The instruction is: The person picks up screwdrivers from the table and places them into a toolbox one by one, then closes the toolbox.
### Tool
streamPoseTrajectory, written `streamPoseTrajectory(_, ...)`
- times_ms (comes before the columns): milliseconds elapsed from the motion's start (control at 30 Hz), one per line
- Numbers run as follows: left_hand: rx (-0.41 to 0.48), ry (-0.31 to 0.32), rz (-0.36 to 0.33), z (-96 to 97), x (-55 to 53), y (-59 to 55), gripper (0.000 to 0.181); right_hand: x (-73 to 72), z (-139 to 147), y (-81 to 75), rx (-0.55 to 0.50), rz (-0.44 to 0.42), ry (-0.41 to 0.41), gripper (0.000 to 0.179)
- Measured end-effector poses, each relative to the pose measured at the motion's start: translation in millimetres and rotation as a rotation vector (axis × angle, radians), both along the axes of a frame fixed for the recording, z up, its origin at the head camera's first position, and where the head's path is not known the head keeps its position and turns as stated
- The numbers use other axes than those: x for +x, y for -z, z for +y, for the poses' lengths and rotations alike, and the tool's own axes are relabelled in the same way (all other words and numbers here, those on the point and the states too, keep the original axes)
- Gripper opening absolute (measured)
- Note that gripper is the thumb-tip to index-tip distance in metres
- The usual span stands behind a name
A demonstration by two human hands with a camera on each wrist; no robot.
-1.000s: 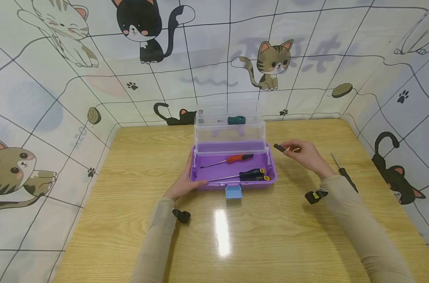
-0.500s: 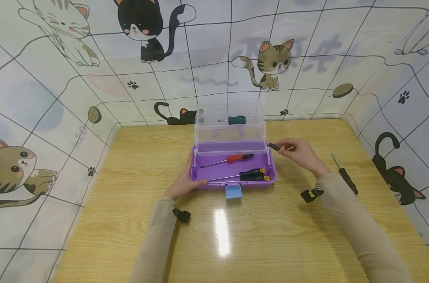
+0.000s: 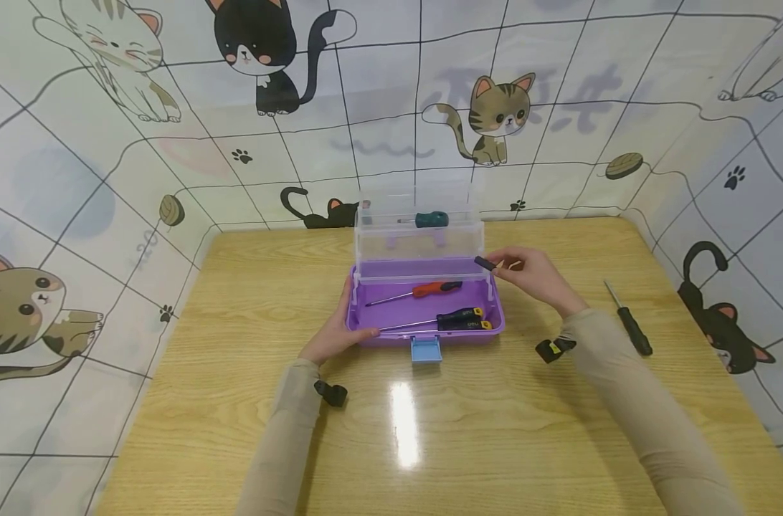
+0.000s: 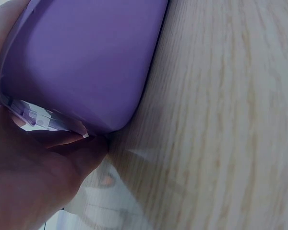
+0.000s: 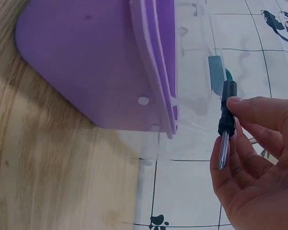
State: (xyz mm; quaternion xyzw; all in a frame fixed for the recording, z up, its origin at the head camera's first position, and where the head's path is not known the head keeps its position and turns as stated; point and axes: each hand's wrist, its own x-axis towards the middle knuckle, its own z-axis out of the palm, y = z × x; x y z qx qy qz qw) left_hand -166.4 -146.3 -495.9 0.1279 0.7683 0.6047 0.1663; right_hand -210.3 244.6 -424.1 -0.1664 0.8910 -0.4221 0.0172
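Observation:
My right hand [image 3: 527, 271] pinches a small black screwdriver [image 5: 226, 108] with a short metal tip, held above the right back corner of a purple toolbox [image 3: 391, 315]. At the toolbox's left end, my left hand [image 3: 333, 334] grips the wall, thumb along the front rim and fingers on the side; in the left wrist view the hand [image 4: 38, 177] spans that end. Inside lie a red-and-black screwdriver [image 3: 428, 289] and two black screwdrivers with yellow ends, one black handle [image 3: 459, 315] behind the other. A green-handled screwdriver [image 3: 432, 219] lies in the raised clear upper part [image 3: 417, 247].
A longer black-handled screwdriver [image 3: 634, 331] lies on the wooden table [image 3: 236, 430] to the right, beside my right forearm. The toolbox's light blue latch [image 3: 426, 350] hangs down at the front. A cat-patterned wall covering [image 3: 378, 93] rises behind and at both sides.
My right hand has moved left with the small screwdriver, from beside the toolbox to over its right back corner. My left hand and the toolbox have stayed in place.

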Motion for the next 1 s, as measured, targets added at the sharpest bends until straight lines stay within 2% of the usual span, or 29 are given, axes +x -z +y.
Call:
streamPoseTrajectory(100,-0.008,-0.010,0.011,-1.0,-0.7,5.6,0.122,-2.0,-6,-1.9,0.015,-0.005,-0.007,0.023)
streamPoseTrajectory(433,-0.025,-0.010,0.009,-1.1,0.6,3.9,0.122,-6.4,-25,-7.0,0.008,-0.025,-0.056,0.025)
streamPoseTrajectory(767,-0.039,0.001,0.008,0.5,-2.1,3.1,0.123,-13.0,-44,-7.4,-0.039,-0.002,-0.133,0.024)
streamPoseTrajectory(900,-0.030,0.020,0.017,1.9,-3.7,-1.1,0.124,-16.0,-52,-7.4,-0.041,-0.008,-0.144,0.024)
streamPoseTrajectory(1000,-0.009,0.040,0.049,3.7,-3.3,-11.7,0.126,-17.3,-57,-8.6,-0.045,-0.002,-0.156,0.024)
